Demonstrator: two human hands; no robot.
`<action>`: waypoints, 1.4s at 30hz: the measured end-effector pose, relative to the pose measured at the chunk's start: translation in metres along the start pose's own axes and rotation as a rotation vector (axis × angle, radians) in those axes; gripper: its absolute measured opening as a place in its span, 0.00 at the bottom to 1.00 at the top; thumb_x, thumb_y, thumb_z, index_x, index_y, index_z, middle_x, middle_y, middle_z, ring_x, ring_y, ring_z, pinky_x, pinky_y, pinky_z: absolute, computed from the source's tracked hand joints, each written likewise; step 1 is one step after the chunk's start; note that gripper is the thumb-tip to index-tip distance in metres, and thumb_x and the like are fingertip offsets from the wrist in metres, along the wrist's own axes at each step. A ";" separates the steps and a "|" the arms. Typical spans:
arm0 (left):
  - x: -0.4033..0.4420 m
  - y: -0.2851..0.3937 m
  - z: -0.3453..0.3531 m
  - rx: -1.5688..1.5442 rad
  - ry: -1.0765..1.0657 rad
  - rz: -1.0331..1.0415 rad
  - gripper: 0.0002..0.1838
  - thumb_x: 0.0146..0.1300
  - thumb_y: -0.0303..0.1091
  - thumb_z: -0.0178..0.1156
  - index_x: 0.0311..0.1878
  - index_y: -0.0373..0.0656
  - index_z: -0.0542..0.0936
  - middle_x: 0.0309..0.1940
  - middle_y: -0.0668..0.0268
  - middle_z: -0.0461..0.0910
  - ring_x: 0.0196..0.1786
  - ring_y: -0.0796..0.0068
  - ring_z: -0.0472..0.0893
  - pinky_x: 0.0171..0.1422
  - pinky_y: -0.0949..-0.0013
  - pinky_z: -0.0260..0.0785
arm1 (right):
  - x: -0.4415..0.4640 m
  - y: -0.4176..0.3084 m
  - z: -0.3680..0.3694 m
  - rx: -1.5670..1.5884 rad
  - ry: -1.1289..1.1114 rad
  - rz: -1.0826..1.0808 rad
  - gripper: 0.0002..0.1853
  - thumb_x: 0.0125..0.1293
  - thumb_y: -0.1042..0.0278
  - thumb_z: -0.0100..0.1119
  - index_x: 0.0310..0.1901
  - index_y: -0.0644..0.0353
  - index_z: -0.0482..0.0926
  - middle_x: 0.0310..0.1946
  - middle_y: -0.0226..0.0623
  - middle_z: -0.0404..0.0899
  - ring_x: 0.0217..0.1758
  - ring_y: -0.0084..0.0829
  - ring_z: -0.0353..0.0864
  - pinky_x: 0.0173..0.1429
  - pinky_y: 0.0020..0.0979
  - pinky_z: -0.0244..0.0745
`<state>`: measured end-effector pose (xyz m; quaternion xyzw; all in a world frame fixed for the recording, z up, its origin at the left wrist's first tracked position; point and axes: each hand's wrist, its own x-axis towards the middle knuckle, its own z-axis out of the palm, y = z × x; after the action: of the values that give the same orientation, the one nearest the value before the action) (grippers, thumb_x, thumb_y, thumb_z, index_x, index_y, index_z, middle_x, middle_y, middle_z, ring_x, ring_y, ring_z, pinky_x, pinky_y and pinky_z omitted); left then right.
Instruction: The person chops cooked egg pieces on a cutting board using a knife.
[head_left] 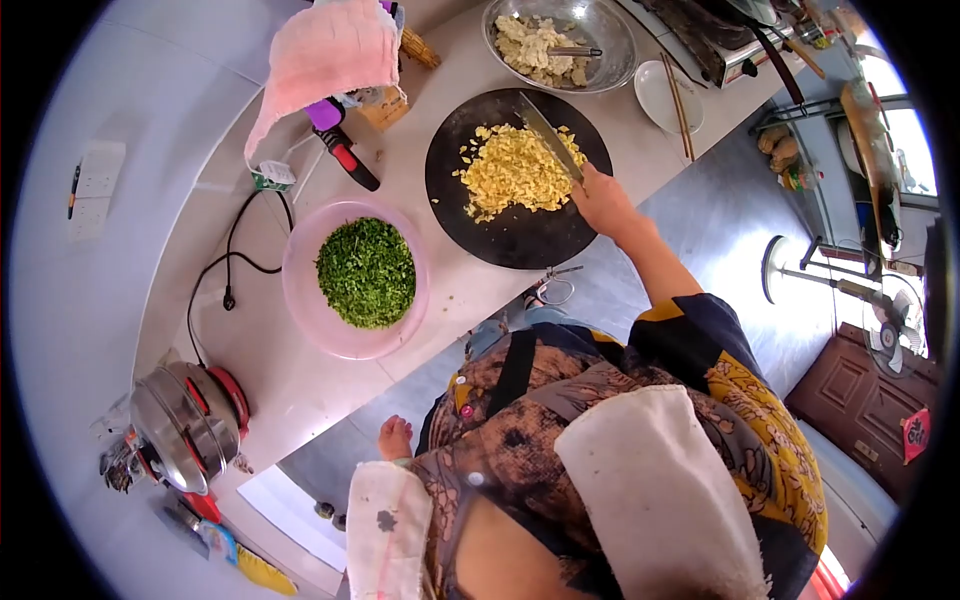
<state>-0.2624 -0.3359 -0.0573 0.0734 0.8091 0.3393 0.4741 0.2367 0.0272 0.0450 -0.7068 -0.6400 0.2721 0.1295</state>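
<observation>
My right hand (602, 202) grips the handle of a knife (550, 137), whose blade lies over chopped yellow pieces (510, 172). These pieces are spread on a round black board (485, 246). My left hand (396, 437) hangs low beside my body, away from the counter, with its fingers loosely curled and nothing visible in it. A pink bowl (290, 268) of chopped greens (366, 273) stands to the left of the board. Behind the board is a metal bowl (618, 50) with a pale mixture (540, 50) and a utensil handle in it.
Chopsticks (678, 105) rest across a white plate (655, 97) at the right. A stove (715, 50) is at the top right. A pink cloth (325, 55), a black cable (232, 255) and a steel pot (180, 425) are on the left.
</observation>
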 end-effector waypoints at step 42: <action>0.010 -0.025 -0.011 0.015 -0.033 0.008 0.11 0.61 0.30 0.58 0.45 0.36 0.76 0.29 0.65 0.78 0.29 0.75 0.78 0.30 0.74 0.72 | 0.036 -0.037 0.036 -0.095 -0.102 -0.150 0.17 0.64 0.65 0.45 0.45 0.72 0.69 0.35 0.62 0.77 0.42 0.57 0.78 0.48 0.50 0.72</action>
<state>-0.2715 -0.3563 -0.0764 0.0858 0.8033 0.3339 0.4857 0.1869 0.0616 0.0272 -0.6474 -0.7091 0.2668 0.0832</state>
